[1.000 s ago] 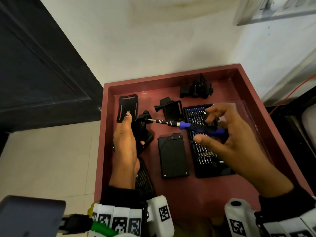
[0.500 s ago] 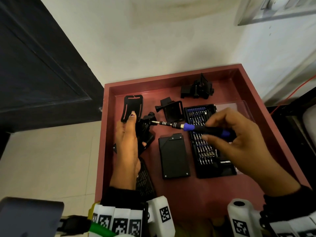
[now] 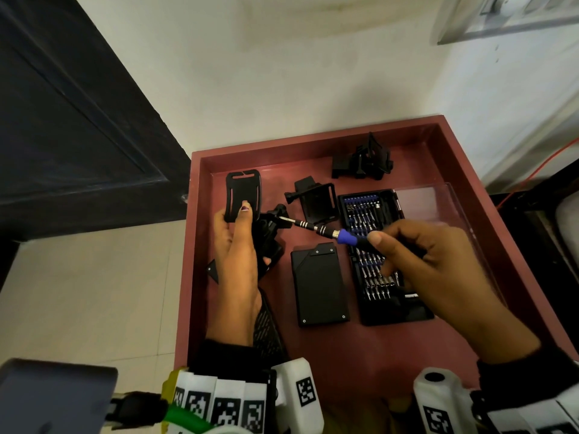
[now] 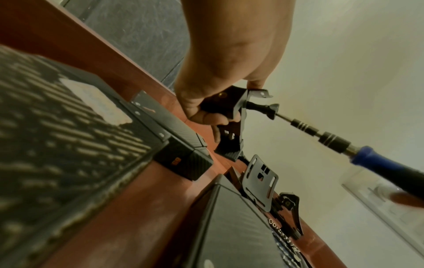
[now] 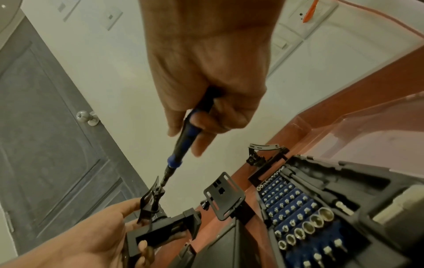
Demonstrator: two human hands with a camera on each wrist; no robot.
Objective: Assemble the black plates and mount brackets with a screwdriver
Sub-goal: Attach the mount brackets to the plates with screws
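My left hand [image 3: 236,255] grips a black mount bracket [image 3: 271,233] joined to a slotted black plate [image 3: 242,189], upright over the left side of the tray. In the left wrist view the bracket [image 4: 231,107] shows a thumb screw [image 4: 263,108] sticking out. My right hand [image 3: 423,261] holds a blue and black screwdriver [image 3: 326,230] by its handle. The screwdriver [image 4: 332,139] lies nearly level, and its tip sits in the end of the thumb screw. A flat black plate [image 3: 318,286] lies on the tray between my hands.
All this sits in a red-brown tray [image 3: 313,136]. An open bit case [image 3: 382,261] with a clear lid [image 3: 438,202] lies under my right hand. Another framed bracket [image 3: 316,203] and a folded one [image 3: 363,161] lie farther back. A perforated black part [image 3: 266,327] lies under my left wrist.
My right hand's fingers, spread a second ago, have curled round the screwdriver handle. The left hand and its bracket have shifted slightly right, with the tip staying on the screw.
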